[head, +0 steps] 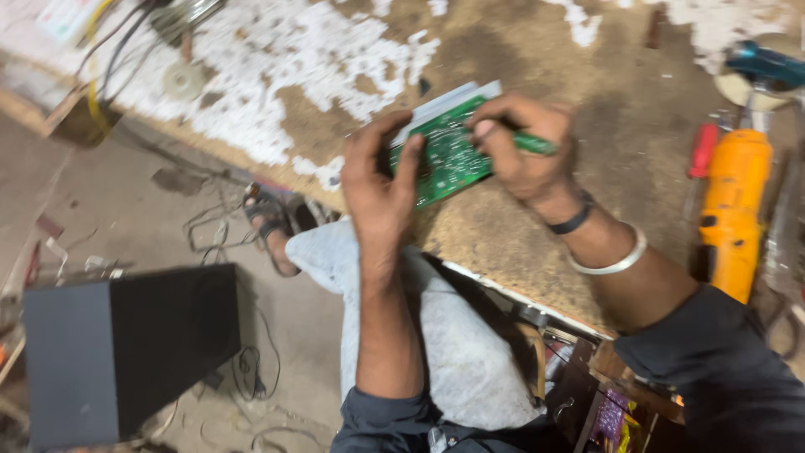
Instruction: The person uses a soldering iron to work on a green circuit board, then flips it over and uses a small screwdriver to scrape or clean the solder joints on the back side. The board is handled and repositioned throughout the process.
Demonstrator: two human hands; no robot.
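A green circuit board [447, 155] with a pale metal part along its far edge is tilted above the front edge of a worn workbench [537, 50]. My left hand [377, 180] grips the board's left end, fingers curled over it. My right hand [524, 147] holds a thin green-handled tool [533, 143] against the board's right side. The tool's tip is hidden under my fingers. A dark band and a white bangle [616, 260] sit on my right wrist.
An orange power tool [734, 210] and a red-handled screwdriver [702, 151] lie at the bench's right. A blue tool [767, 63] rests at the far right. Below left, a black box [126, 344] stands on the floor among loose wires. My knee [453, 344] is under the bench edge.
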